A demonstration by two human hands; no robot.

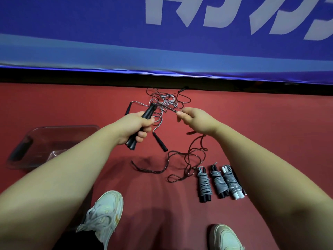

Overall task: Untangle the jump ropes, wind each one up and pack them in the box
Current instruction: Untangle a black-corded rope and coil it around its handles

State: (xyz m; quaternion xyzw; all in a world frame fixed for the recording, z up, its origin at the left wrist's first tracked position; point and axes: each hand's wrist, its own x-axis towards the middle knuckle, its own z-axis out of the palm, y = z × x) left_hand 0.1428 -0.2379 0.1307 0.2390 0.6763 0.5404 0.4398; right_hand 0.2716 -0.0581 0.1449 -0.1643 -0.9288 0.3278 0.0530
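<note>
My left hand (137, 127) grips a pair of black jump-rope handles (147, 114) held together, pointing up and away. My right hand (193, 118) pinches the dark rope (171, 110) that runs from those handles. The dark rope hangs below my right hand and loops loosely over the red floor (187, 160). A tangle of grey and dark ropes (164, 100) lies just beyond my hands, with loose black handles (160, 144) beside it. Three wound rope bundles (219, 181) lie side by side at the right. A clear plastic box (45, 141) stands at the left.
A blue banner wall (162, 42) with a dark gap under it runs across the far side of the red floor. My two white shoes (103, 215) are at the bottom. A thin black handle (239, 181) lies right of the bundles.
</note>
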